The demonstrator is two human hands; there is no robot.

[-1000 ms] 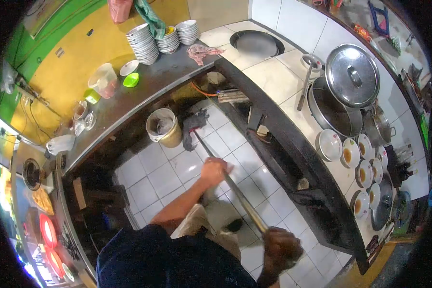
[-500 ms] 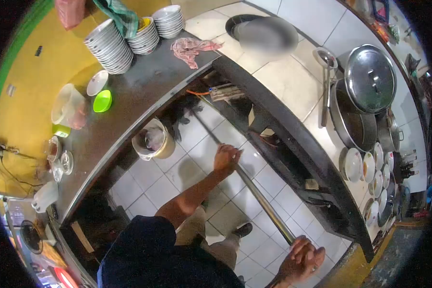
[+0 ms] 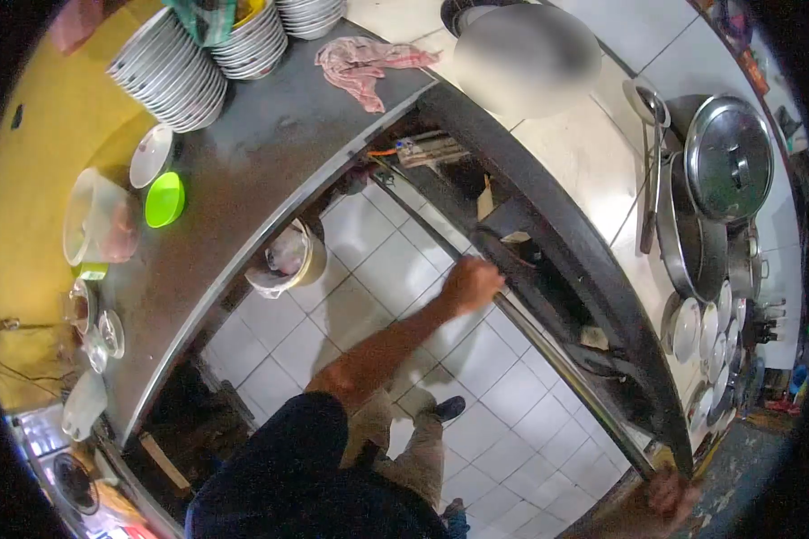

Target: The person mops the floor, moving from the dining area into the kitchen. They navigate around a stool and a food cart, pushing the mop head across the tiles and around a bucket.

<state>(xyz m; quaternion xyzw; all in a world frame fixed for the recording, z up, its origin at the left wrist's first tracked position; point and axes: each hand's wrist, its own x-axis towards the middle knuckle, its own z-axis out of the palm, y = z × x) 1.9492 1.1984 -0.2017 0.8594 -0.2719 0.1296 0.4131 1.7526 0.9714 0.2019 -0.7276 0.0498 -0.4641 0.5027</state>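
A long metallic pole [image 3: 562, 359] runs slantwise above the white tiled floor [image 3: 368, 247], beside the right counter's open shelf. My left hand [image 3: 473, 286] is wrapped round its middle part. At the pole's near end, low on the right, my right hand [image 3: 672, 492] is closed on it, somewhat blurred. The far end of the pole reaches into the dark corner where the two counters meet; what is on that end is hidden there.
A bucket [image 3: 307, 260] stands under the left counter's edge [image 3: 243, 260]. Stacked bowls [image 3: 175, 76], a green bowl [image 3: 164, 199] and a cloth [image 3: 368, 67] lie on that counter. A large pot [image 3: 692, 242] and small bowls [image 3: 686, 331] occupy the right counter.
Both hands and the pole have shifted to the right, closer to the right counter's shelf. The far end has gone deeper into the corner. The camera view has also shifted.
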